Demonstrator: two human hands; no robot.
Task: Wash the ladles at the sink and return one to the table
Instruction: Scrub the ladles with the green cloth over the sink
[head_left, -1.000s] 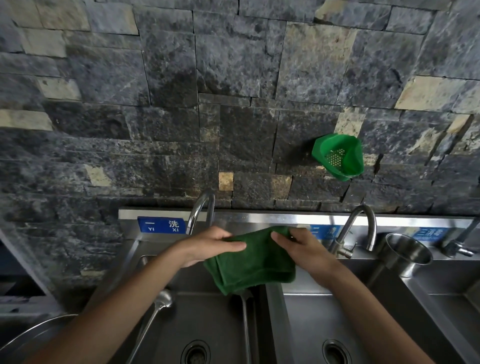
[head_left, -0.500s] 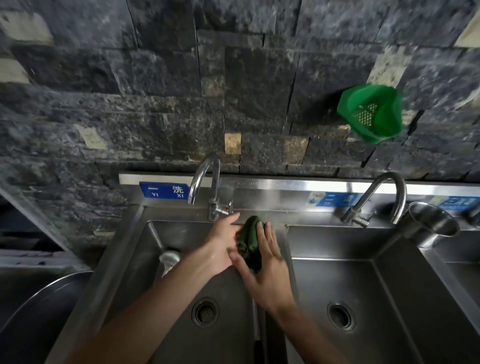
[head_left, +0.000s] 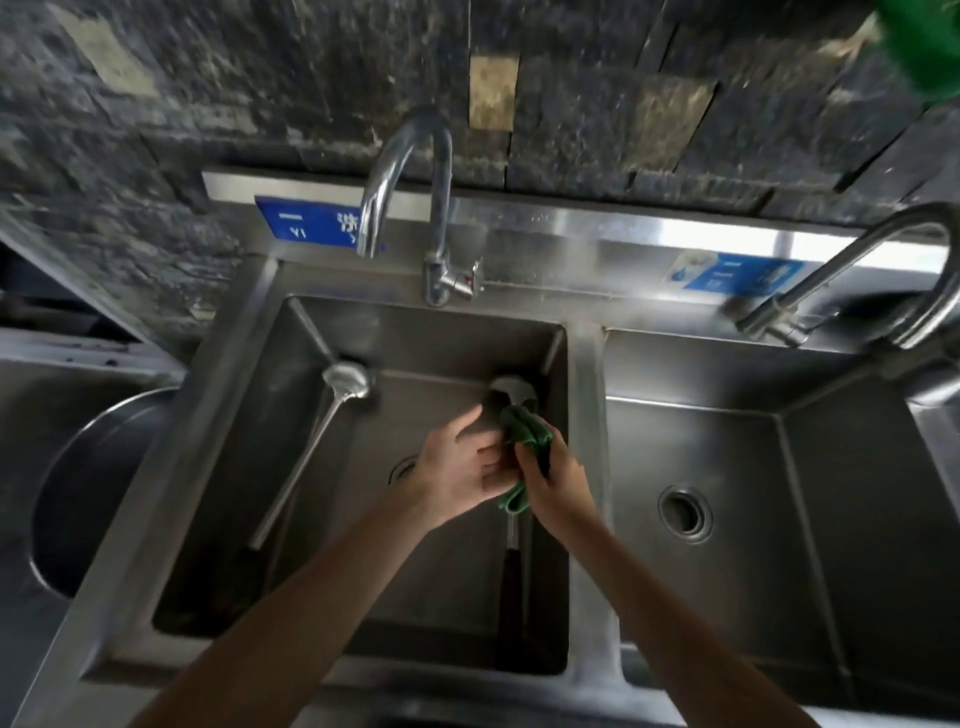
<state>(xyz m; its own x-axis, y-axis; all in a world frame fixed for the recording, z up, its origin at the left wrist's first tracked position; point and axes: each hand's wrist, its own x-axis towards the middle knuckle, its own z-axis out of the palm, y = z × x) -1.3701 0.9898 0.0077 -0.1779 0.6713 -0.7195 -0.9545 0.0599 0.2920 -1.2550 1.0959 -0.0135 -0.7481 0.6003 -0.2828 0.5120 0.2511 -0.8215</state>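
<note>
Two steel ladles lie in the left basin of the steel sink (head_left: 249, 364). The left ladle (head_left: 311, 447) leans with its bowl up at the back wall. The right ladle (head_left: 511, 392) lies along the basin's right wall, its bowl at the back and its dark handle toward me. Above its shaft my right hand (head_left: 558, 483) grips a bunched green cloth (head_left: 524, 431). My left hand (head_left: 457, 467) meets it from the left, fingers curled onto the cloth. The middle of the right ladle is hidden under my hands.
A curved tap (head_left: 415, 202) stands behind the left basin, a second tap (head_left: 852, 275) behind the right basin (head_left: 685, 512). Water is not running. A large steel bowl (head_left: 78, 483) sits at far left. A green basket (head_left: 930, 47) hangs on the stone wall.
The cloth went from spread out between my hands to bunched up. Both hands moved down into the left basin, over the right ladle. My head tilted down toward the sink.
</note>
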